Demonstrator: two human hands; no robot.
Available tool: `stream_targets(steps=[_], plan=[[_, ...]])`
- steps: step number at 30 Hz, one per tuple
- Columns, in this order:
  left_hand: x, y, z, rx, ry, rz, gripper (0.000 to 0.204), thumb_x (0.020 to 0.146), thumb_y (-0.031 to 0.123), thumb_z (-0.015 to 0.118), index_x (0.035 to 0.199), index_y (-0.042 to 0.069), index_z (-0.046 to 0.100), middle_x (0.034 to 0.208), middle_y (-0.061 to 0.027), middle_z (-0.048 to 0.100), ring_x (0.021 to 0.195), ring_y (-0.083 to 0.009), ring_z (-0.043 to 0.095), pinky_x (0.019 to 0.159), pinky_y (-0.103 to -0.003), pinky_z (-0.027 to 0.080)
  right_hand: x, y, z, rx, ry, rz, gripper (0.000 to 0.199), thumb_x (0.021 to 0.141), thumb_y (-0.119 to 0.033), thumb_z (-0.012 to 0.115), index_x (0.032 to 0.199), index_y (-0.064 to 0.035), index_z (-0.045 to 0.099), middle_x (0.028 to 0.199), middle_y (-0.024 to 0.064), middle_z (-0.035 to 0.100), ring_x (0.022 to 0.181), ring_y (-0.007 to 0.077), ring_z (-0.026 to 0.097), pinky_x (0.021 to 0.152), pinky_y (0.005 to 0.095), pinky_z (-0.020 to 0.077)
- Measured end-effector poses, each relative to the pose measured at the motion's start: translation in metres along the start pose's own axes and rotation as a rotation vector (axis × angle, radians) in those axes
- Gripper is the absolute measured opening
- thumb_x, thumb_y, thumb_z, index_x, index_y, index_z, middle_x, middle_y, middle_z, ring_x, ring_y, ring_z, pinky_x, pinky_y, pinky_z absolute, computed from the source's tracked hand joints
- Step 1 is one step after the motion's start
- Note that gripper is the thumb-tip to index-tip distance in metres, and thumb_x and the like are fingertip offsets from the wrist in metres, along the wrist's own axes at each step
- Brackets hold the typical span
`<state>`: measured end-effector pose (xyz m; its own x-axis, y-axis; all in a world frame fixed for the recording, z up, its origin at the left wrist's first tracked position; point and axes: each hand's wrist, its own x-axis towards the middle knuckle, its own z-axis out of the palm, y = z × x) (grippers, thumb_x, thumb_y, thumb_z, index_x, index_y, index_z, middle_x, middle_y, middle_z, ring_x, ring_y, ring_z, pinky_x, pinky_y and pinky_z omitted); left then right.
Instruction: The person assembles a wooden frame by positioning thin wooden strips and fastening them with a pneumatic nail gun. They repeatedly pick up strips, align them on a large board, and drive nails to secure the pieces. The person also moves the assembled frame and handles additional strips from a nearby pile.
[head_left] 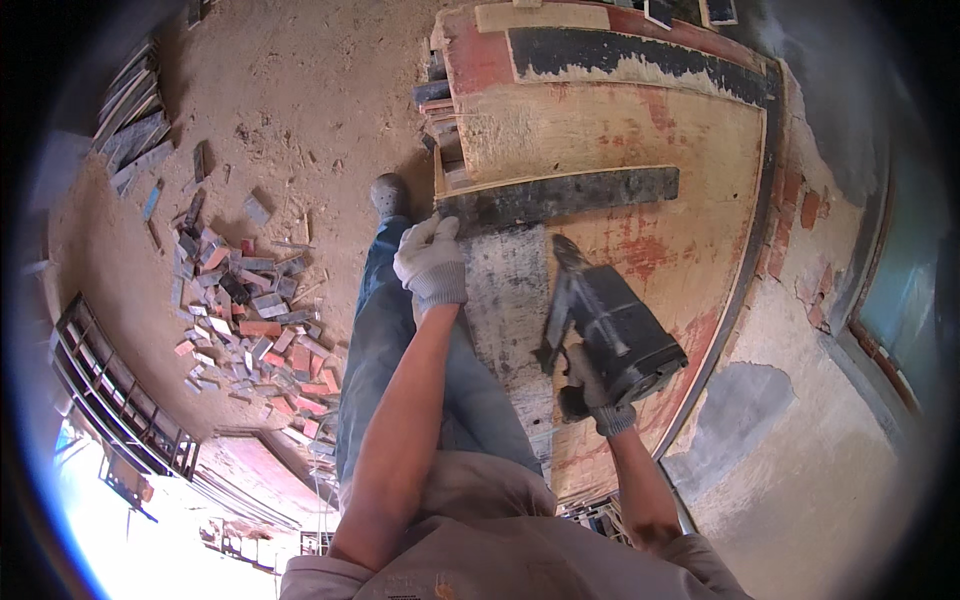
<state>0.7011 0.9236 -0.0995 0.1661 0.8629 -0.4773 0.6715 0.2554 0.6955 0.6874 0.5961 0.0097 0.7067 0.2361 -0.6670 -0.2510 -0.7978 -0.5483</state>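
Note:
My left hand (432,255), in a white knitted glove, grips the left end of a dark, narrow wooden plank (570,198). The plank lies crosswise on a worn plywood sheet (620,135). My right hand (598,395), also gloved, is closed round the handle of a black power tool (625,325) with a narrow, rounded nose; its exact kind is not clear. The nose points away from me, just short of the plank. A whitish, scuffed board (508,300) runs from the plank toward my body, beside my leg.
Short wood offcuts lie in a pile (265,310) on the dusty floor at left. Long boards (135,115) are stacked at far left. A dark metal rack (115,390) stands at lower left. To the right rises a wall (790,400) with peeling plaster and exposed brick.

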Motion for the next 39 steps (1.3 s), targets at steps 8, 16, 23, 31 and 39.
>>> stream_targets(steps=[8, 16, 23, 31, 39], plan=[[0.001, 0.008, -0.005, 0.049, -0.001, 0.086, 0.027, 0.077, 0.018, 0.083, 0.097, 0.001, 0.08, 0.087, -0.0126, 0.077, 0.076, -0.0197, 0.073, 0.076, -0.031, 0.056, 0.033, -0.037, 0.051, -0.109, -0.147, -0.422, 0.046, 0.099, -0.031, 0.059, 0.137, -0.0061, 0.054, 0.138, 0.0142, 0.057, 0.128, 0.0316, 0.052, 0.111, 0.0459, 0.0396], [0.001, 0.009, -0.007, -0.005, -0.003, 0.029, 0.024, 0.074, 0.019, 0.081, 0.092, 0.005, 0.08, 0.086, -0.015, 0.074, 0.083, -0.0277, 0.072, 0.079, -0.036, 0.055, 0.058, -0.092, 0.054, -0.355, -0.356, -0.342, 0.057, 0.098, -0.036, 0.058, 0.147, -0.0086, 0.046, 0.145, 0.0154, 0.05, 0.135, 0.0341, 0.046, 0.117, 0.0487, 0.0323], [0.0, 0.005, -0.008, 0.0, -0.018, 0.083, 0.023, 0.078, 0.019, 0.08, 0.094, 0.002, 0.079, 0.088, -0.0166, 0.073, 0.084, -0.0298, 0.07, 0.08, -0.037, 0.055, 0.062, -0.1, 0.057, -0.499, -0.373, -0.392, 0.056, 0.099, -0.039, 0.053, 0.148, -0.0114, 0.048, 0.147, 0.0165, 0.049, 0.139, 0.0353, 0.042, 0.121, 0.0498, 0.026], [-0.005, -0.019, -0.033, -0.084, -0.242, 0.31, 0.024, 0.092, 0.004, 0.065, 0.113, 0.0, 0.074, 0.103, -0.0178, 0.072, 0.096, -0.0327, 0.069, 0.092, -0.037, 0.052, 0.022, -0.109, 0.051, -0.401, -0.307, -0.382, 0.058, 0.103, -0.042, 0.048, 0.152, -0.0117, 0.043, 0.153, 0.0169, 0.044, 0.143, 0.0377, 0.037, 0.123, 0.0528, 0.0194], [0.012, -0.041, -0.054, -0.133, -0.206, 0.226, 0.031, 0.093, 0.001, 0.062, 0.124, 0.003, 0.07, 0.116, -0.0168, 0.071, 0.107, -0.0284, 0.069, 0.096, -0.036, 0.053, 0.029, -0.136, 0.044, -0.576, -0.433, -0.14, 0.059, 0.101, -0.039, 0.053, 0.15, -0.0076, 0.04, 0.153, 0.0161, 0.044, 0.142, 0.0315, 0.04, 0.121, 0.0485, 0.0261]])
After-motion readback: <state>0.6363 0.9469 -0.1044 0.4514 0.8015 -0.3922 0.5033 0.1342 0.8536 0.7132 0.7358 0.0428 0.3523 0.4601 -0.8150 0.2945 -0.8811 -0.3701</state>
